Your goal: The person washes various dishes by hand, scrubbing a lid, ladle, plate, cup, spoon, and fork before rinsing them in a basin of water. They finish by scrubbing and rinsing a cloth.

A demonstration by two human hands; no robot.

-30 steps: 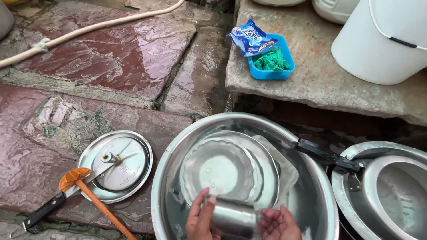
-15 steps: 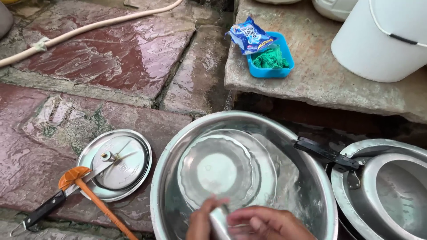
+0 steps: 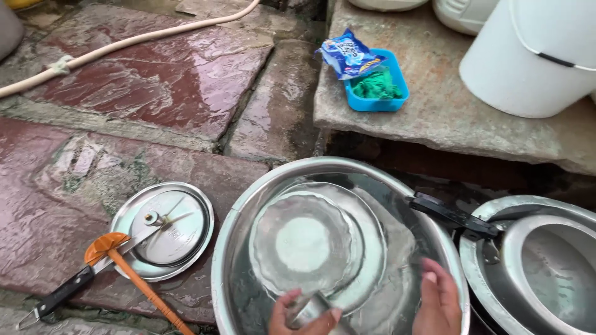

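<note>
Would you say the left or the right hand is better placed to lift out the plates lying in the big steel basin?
Probably the right hand: it is free, resting near the basin rim, while the left hand holds the steel cup.

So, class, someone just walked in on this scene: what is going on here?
A person is washing steel dishes outdoors on wet stone paving. Their left hand grips a small steel cup over a large steel basin that holds water and steel plates. The right hand rests open at the basin's right rim, holding nothing. Left of the basin lies a pressure cooker lid with an orange-handled tool across it. A blue tray with a green scrubber sits on the stone ledge behind.
</note>
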